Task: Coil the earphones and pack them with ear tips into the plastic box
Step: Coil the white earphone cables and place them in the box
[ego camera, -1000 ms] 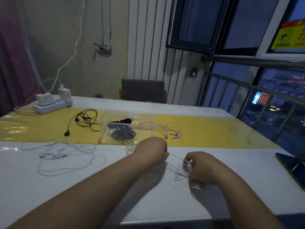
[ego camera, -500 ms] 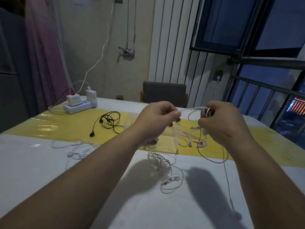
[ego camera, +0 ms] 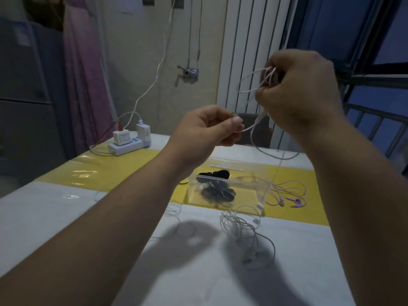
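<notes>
Both hands have risen: the right hand (ego camera: 298, 89) grips one white earphone cable (ego camera: 246, 84) in loops, the left hand (ego camera: 207, 129) pinches its strand. One plastic box (ego camera: 248, 184) on the table (ego camera: 66, 217) holds one black coil (ego camera: 217, 193), one purple set (ego camera: 289, 195) beside it.

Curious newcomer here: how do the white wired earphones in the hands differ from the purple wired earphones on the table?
The white wired earphones are held aloft by left hand and right hand; the purple wired earphones lie untouched on the yellow strip. White is partly looped at the right hand; purple sprawls loose. Both have long thin cables.
</notes>
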A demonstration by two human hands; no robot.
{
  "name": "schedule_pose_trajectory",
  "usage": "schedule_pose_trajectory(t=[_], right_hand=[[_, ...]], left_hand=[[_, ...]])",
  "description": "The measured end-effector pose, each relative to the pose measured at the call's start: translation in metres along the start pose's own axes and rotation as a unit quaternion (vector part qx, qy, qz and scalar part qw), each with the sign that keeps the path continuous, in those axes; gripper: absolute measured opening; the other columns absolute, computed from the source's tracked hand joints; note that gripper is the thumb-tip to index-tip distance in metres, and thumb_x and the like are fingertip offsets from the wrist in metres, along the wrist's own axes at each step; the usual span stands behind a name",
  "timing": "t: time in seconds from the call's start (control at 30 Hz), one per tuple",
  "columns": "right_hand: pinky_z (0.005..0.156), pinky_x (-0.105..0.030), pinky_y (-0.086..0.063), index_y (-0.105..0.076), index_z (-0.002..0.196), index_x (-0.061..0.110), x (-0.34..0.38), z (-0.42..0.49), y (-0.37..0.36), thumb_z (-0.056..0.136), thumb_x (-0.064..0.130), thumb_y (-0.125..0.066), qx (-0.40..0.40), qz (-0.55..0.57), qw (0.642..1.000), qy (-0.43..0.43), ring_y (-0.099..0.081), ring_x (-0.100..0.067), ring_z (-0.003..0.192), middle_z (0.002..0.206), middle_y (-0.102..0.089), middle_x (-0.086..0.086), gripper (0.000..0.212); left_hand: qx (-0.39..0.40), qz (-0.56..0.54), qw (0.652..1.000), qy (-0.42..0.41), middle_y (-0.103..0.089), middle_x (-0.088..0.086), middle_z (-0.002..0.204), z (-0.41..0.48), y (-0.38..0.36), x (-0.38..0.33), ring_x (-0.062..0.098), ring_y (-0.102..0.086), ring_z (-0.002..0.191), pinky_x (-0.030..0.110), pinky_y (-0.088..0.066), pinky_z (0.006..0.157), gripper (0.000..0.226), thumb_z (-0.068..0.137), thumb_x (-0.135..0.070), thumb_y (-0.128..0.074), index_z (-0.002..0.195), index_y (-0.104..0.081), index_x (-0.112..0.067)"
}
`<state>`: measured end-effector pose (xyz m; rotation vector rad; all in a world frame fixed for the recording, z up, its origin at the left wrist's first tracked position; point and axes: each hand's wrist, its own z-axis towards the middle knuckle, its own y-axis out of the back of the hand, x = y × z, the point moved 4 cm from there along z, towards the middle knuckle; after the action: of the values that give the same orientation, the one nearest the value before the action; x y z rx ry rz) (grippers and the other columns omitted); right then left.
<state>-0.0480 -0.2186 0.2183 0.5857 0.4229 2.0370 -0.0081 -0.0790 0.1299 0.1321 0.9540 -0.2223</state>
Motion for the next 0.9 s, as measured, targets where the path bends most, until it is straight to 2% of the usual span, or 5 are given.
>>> schedule_pose_trajectory(t=[0.13,0.33,0.5,0.6,0.9], right_hand=[[0.074,-0.040,-0.056,-0.067,0.087,0.013,0.015,0.014,-0.003,0.086,0.010,-0.060,-0.030,-0.009,0.999,0.029,-0.062,-0.017,0.081,0.085,-0.065,-0.003,0.008],[0.073,-0.020,-0.052,-0.061,0.093,0.023,0.033,0.018,-0.008,0.088,0.017,-0.064,0.008,0.042,0.998,0.037,-0.061,-0.011,0.086,0.088,-0.059,0.007,0.007],[0.076,-0.044,-0.058,-0.061,0.080,0.024,0.031,-0.003,-0.029,0.084,0.012,-0.064,0.073,0.127,0.989,-0.013,-0.066,-0.019,0.082,0.081,-0.064,0.002,0.013],[0.073,-0.045,-0.059,-0.056,0.073,0.030,0.020,-0.028,-0.051,0.081,0.006,-0.065,0.135,0.220,0.963,-0.079,-0.067,-0.019,0.078,0.078,-0.063,0.002,0.027],[0.049,-0.034,-0.051,-0.064,0.073,0.002,-0.025,-0.094,-0.122,0.072,-0.008,-0.074,0.274,0.352,0.876,-0.186,-0.059,-0.024,0.050,0.058,-0.063,-0.010,0.014]], left_hand=[[-0.009,-0.039,0.999,-0.013,-0.072,0.008,0.083,0.004,0.010,-0.007,0.020,-0.068,0.079,0.032,-0.057,0.074,0.007,0.091,-0.003,-0.058,0.090,-0.064,-0.006],[-0.020,-0.044,0.998,-0.049,-0.070,0.003,0.078,0.002,0.030,-0.016,0.016,-0.064,0.071,0.026,-0.052,0.063,0.005,0.089,-0.011,-0.061,0.086,-0.064,-0.009],[-0.071,-0.023,0.994,-0.076,-0.061,-0.001,0.064,-0.002,0.049,-0.009,0.012,-0.050,0.055,0.022,-0.041,0.052,0.009,0.087,-0.012,-0.057,0.079,-0.062,-0.009],[-0.088,-0.016,0.995,-0.044,-0.054,-0.003,0.055,-0.006,0.055,0.011,0.011,-0.042,0.049,0.021,-0.033,0.046,0.008,0.082,-0.012,-0.060,0.074,-0.061,-0.011],[-0.056,-0.026,0.995,0.072,-0.038,0.000,0.044,-0.034,0.072,0.092,0.011,-0.029,0.039,0.018,-0.023,0.042,0.012,0.062,-0.026,-0.073,0.062,-0.068,-0.015]])
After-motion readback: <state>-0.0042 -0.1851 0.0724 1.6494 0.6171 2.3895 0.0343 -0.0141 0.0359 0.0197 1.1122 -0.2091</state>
